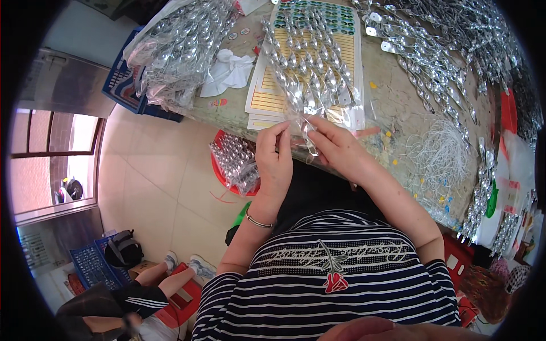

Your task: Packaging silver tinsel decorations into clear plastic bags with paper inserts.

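At the table's near edge, both my hands work at the near end of a clear plastic bag (pixel 310 105). Several shiny silver twisted strips (pixel 318 62) lie inside it. My left hand (pixel 274 156) is closed, thumb and forefinger pinching the bag's left edge. My right hand (pixel 336 146) is closed on the bag's right side, where one strip's end sticks out below the fingers. Under the bag lie sheets of printed stickers (pixel 266 85), yellow-striped and green. What exactly lies between the fingertips is partly hidden.
Filled bags of silver strips (pixel 176 57) lie at the far left by a blue crate (pixel 120 79). Loose strips (pixel 421 51) and tangled white string (pixel 441 150) cover the table's right. Crumpled white paper (pixel 228 73) lies left. A red basin (pixel 219 165) stands below; another person sits lower left.
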Available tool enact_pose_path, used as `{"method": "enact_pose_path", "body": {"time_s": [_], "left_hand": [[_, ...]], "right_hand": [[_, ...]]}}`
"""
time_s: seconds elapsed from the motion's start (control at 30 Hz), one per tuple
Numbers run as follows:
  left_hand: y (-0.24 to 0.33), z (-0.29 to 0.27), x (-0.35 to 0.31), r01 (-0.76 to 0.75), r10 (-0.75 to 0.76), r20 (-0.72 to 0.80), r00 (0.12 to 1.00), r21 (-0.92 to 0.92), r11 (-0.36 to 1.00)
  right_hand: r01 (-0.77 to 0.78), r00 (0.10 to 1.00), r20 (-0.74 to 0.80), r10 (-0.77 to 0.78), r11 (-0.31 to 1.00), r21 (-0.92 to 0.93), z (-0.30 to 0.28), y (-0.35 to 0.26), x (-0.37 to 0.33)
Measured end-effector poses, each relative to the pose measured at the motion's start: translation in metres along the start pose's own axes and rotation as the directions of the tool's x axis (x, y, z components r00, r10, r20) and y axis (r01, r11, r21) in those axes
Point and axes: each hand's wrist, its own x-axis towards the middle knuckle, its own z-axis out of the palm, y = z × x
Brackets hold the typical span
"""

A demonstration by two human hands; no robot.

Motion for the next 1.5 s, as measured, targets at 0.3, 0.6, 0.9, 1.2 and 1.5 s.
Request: {"method": "enact_pose_path", "body": {"time_s": [0.3, 0.6, 0.9, 1.2, 1.5], "left_hand": [[-0.003, -0.003, -0.005, -0.016, 0.015, 0.112, 0.994, 0.012, 1.0], [0.003, -0.001, -0.008, 0.108, -0.09, 0.11, 0.99, -0.177, 0.978], [-0.004, -0.005, -0.011, 0.1, -0.092, 0.042, 0.995, -0.244, 0.965], [-0.001, -0.01, -0.013, 0.135, -0.121, 0.083, 0.989, -0.196, 0.971], [0.0, -0.011, -0.016, 0.184, -0.169, 0.081, 0.982, -0.249, 0.951]], "right_hand": [[0.078, 0.991, -0.12, -0.066, 0.992, 0.101, 0.011, 0.001, 0.046], [0.313, 0.924, -0.092, -0.371, 0.874, -0.372, 0.009, 0.002, 0.057], [0.299, 0.872, -0.039, -0.489, 0.594, -0.747, 0.018, 0.006, 0.051], [0.213, 0.879, -0.177, -0.442, 0.698, -0.684, 0.012, -0.003, 0.047], [0.547, 0.715, 0.106, -0.691, 0.459, -0.701, 0.007, 0.027, 0.036]]}}
